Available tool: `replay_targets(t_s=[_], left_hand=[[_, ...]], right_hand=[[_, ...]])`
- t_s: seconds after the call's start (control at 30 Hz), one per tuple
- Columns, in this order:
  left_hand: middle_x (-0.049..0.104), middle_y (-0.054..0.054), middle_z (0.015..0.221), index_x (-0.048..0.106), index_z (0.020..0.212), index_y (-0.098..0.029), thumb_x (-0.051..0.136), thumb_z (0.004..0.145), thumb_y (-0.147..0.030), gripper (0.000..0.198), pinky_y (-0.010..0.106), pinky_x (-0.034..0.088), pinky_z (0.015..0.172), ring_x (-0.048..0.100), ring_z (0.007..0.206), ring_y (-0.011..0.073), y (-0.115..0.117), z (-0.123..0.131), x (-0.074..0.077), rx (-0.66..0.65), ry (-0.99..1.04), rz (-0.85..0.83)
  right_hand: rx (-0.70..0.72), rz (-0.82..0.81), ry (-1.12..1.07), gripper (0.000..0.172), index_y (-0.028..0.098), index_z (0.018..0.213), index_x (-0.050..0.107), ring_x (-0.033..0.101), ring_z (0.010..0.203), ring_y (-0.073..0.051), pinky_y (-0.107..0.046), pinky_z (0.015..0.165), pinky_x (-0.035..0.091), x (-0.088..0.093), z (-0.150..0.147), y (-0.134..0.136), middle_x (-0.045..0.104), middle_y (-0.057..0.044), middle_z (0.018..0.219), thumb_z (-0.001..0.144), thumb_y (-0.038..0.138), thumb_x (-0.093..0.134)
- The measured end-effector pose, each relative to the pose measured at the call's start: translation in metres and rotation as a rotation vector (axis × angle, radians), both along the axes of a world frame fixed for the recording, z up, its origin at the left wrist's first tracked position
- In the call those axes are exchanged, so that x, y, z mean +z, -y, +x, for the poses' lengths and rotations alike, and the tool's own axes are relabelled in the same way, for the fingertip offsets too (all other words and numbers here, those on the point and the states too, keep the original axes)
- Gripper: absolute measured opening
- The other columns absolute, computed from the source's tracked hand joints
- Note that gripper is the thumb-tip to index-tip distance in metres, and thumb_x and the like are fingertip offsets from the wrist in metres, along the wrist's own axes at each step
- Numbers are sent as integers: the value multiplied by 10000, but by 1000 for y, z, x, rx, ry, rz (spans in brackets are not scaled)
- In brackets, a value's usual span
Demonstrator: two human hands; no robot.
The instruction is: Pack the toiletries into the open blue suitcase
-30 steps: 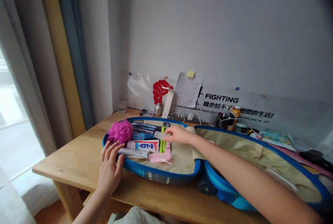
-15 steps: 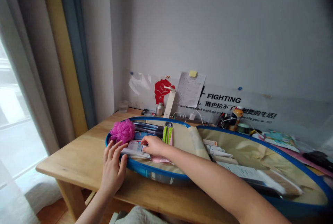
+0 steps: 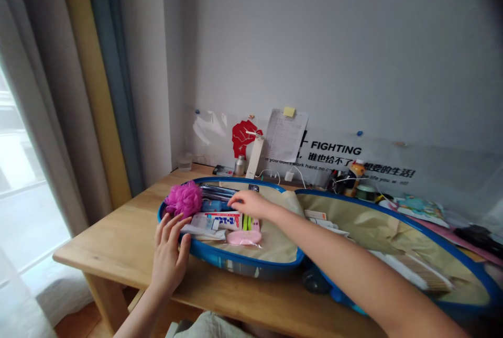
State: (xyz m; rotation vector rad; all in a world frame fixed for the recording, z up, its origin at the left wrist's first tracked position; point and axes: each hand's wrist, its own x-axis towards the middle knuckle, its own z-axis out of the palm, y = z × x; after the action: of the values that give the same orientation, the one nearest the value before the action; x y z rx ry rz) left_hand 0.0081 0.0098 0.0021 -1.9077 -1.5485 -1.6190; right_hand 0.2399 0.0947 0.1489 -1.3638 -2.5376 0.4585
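Observation:
An open blue suitcase (image 3: 236, 264) with beige lining lies on a wooden table (image 3: 118, 238). Its left half holds a pink bath pouf (image 3: 183, 199), a white toothpaste box (image 3: 220, 220), a pink oval packet (image 3: 243, 237), green sticks (image 3: 247, 222) and dark blue pens (image 3: 216, 190). My left hand (image 3: 168, 254) rests on the near rim with its fingers spread, just below the pouf. My right hand (image 3: 249, 203) lies palm down over the items, fingertips pointing left at a blue tube (image 3: 214, 205); nothing shows in its grip.
The suitcase's right half (image 3: 393, 225) holds white tubes and flat packets. Along the wall stand a small metal bottle (image 3: 238, 165), cables, a plastic sheet with a note (image 3: 285, 136) and desk clutter (image 3: 356, 173). Curtains (image 3: 90, 91) hang at the left beside a window.
My right hand went from the middle of the left half down to the toothpaste box, then back up to the blue tube. The small clear bottle it held is no longer seen. Left hand unmoved.

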Motion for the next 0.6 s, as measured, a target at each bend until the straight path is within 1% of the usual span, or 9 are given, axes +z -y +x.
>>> replay_targets(t_s=[0.07,0.1,0.13,0.17,0.23,0.33,0.4,0.5,0.6], left_hand=[[578,103,1322,598,1234,-235,397,992,-344,333,539,282,1210,336,1439,293,0,0,1,-4,6,-8],[576,103,1326,598,1230,-233,396,993,-343,331,539,277,1212,330,1442,292,1,1,1,-6,6,-10],[573,104,1329,596,1228,-230,392,995,-341,330,541,273,1214,325,1445,292,1,1,1,-8,5,-11],[572,105,1331,593,1229,-228,388,996,-340,330,542,269,1215,319,1448,292,1,1,2,-9,3,-12],[570,105,1330,588,1236,-229,381,998,-342,335,545,259,1218,313,1450,291,1,1,2,-8,4,-16],[570,103,1325,584,1243,-238,379,999,-350,338,548,256,1219,311,1451,291,1,0,1,-10,9,-23],[567,103,1328,580,1249,-243,382,999,-352,337,553,260,1215,307,1455,296,1,0,0,-13,6,-25],[564,103,1331,576,1253,-246,383,1001,-348,333,558,263,1210,311,1451,302,0,-1,-1,-15,-3,-21],[569,108,1322,577,1250,-240,383,1003,-341,330,562,269,1204,331,1434,307,-1,-1,-1,-14,-9,-6]], right_hand=[[-101,28,10,265,177,1081,712,691,807,-124,-292,824,534,19,39,-8,754,-56,1004,968,287,499],[-159,47,27,283,171,1103,703,689,787,-126,-296,809,534,27,62,-11,753,-60,1005,970,293,485],[-213,59,53,282,160,1107,696,691,801,-136,-310,811,534,35,85,-13,749,-60,1007,965,303,498],[-266,65,90,270,163,1070,706,693,827,-149,-312,821,531,40,109,-14,748,-55,996,960,311,509],[-345,42,186,227,169,987,703,681,889,-159,-331,868,527,45,155,-14,735,-49,986,948,343,563],[-427,-52,335,240,165,978,673,657,925,-151,-370,889,542,36,208,-8,702,-44,1017,936,394,615],[-470,-97,400,248,173,1036,664,649,969,-157,-379,899,547,23,229,-5,683,-54,1088,942,396,607],[-497,-131,435,285,181,1148,639,629,1062,-183,-411,938,540,6,243,-5,644,-77,1214,945,379,604],[-483,-174,442,295,183,1168,632,626,1065,-185,-413,934,543,-4,243,-9,637,-79,1225,947,376,601]])
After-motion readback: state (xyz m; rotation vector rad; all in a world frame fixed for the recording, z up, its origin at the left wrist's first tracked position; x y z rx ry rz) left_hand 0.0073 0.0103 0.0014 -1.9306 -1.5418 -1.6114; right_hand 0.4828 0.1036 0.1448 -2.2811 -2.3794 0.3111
